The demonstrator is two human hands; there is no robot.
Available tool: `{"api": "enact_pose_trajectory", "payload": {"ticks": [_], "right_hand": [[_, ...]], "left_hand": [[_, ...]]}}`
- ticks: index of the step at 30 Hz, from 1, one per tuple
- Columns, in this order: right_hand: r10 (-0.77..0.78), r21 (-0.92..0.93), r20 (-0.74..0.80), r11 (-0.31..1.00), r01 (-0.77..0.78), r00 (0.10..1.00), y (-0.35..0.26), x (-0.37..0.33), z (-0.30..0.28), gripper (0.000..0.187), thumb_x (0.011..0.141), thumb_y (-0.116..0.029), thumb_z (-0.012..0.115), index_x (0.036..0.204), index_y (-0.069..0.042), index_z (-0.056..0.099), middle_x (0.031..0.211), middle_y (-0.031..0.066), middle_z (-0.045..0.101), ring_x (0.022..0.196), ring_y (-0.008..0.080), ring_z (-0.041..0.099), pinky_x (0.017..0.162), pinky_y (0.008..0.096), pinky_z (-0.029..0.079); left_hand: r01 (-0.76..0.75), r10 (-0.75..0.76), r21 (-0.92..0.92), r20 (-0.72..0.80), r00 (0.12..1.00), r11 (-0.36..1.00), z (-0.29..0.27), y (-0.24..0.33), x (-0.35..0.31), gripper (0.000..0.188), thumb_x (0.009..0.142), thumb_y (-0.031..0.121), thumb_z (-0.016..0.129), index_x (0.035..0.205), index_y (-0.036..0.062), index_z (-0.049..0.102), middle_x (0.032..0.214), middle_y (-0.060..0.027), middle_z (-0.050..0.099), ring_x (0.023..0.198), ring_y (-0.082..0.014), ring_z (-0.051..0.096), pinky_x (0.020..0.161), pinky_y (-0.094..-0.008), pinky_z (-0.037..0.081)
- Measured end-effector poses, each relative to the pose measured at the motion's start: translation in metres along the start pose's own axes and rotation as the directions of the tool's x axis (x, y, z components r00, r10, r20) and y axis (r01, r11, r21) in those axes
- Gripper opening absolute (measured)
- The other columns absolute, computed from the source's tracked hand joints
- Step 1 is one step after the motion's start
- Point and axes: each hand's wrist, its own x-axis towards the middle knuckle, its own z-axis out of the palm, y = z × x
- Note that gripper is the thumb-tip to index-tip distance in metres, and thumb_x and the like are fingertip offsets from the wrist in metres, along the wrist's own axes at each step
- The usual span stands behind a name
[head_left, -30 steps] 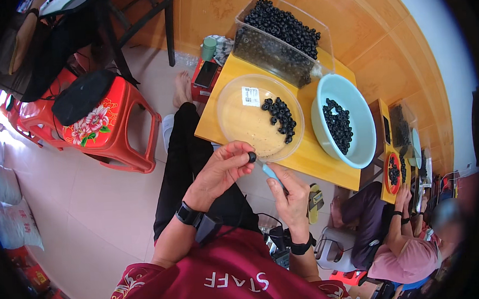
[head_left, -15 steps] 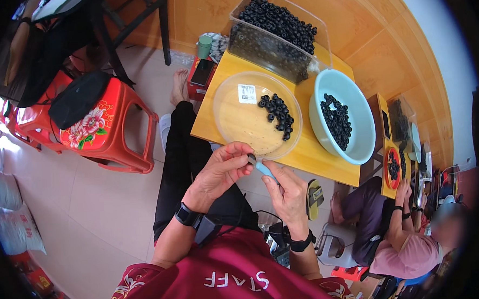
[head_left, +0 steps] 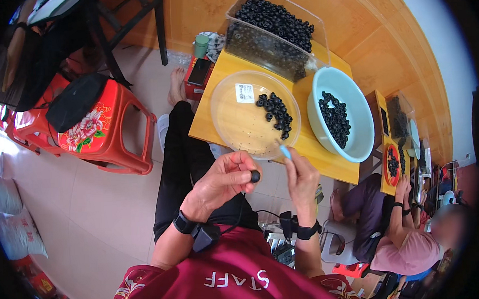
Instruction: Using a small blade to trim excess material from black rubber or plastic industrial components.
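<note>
Between the thumb and fingers of my left hand is a small round black piece. My right hand, a little to the right, is closed on a small tool with a light blue handle. The tool's short tip points up and left over the rim of a clear round tray, apart from the black piece. On the tray's right side lie several loose black ring-like pieces, with small dark specks near its front.
The yellow table also carries a clear bin full of black pieces and a light blue basin holding more. Left stands a red stool with a black bag. At right, a person sits at another table.
My right hand has moved the tool up and right, away from the piece in my left hand. My left hand has dropped slightly and the black piece is turned.
</note>
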Motion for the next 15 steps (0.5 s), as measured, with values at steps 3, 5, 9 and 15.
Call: {"api": "enact_pose_trajectory", "payload": {"ticks": [3, 5, 9, 15], "right_hand": [[0.027, 0.036, -0.063, 0.999, -0.025, 0.998, 0.002, -0.003, -0.012, 0.023, 0.082, -0.005, 0.06, 0.105, -0.001, 0.063, 0.072, 0.017, 0.06, 0.057, 0.0269, 0.057, 0.053, 0.0339, 0.044], [0.038, 0.068, -0.028, 0.997, -0.036, 0.999, -0.006, -0.005, -0.015, 0.024, 0.081, -0.005, 0.061, 0.104, -0.001, 0.063, 0.076, 0.0164, 0.062, 0.059, 0.0206, 0.058, 0.054, 0.0289, 0.045], [0.245, 0.359, 0.138, 0.891, -0.279, 0.96, -0.034, -0.006, -0.016, 0.028, 0.077, -0.003, 0.067, 0.105, -0.001, 0.063, 0.076, 0.0049, 0.061, 0.06, 0.0083, 0.052, 0.053, 0.0213, 0.041], [0.213, 0.66, 0.347, 0.636, -0.399, 0.913, -0.053, 0.003, -0.007, 0.034, 0.073, -0.003, 0.073, 0.106, -0.002, 0.063, 0.077, -0.0016, 0.054, 0.062, 0.0031, 0.045, 0.055, 0.0172, 0.036]], "left_hand": [[0.006, -0.006, 0.01, 0.012, 1.0, 1.0, 0.004, 0.001, 0.0, 0.012, 0.082, 0.005, 0.063, 0.093, 0.0039, 0.057, 0.086, -0.0054, 0.06, 0.07, -0.0115, 0.059, 0.065, -0.0213, 0.049], [-0.041, 0.04, -0.003, -0.096, 0.995, 0.999, -0.002, -0.001, 0.002, 0.012, 0.082, 0.004, 0.063, 0.093, 0.0042, 0.057, 0.086, -0.0051, 0.061, 0.07, -0.0118, 0.059, 0.064, -0.0212, 0.049], [-0.018, 0.016, -0.019, -0.112, 0.994, 1.0, -0.004, -0.005, 0.003, 0.012, 0.083, 0.003, 0.062, 0.093, 0.0044, 0.057, 0.086, -0.0052, 0.061, 0.071, -0.0124, 0.06, 0.065, -0.0215, 0.05], [0.0, -0.001, -0.005, -0.146, 0.989, 1.0, -0.009, -0.008, 0.004, 0.013, 0.083, 0.002, 0.061, 0.095, 0.0047, 0.058, 0.089, -0.006, 0.062, 0.074, -0.0142, 0.062, 0.069, -0.0232, 0.052]]}}
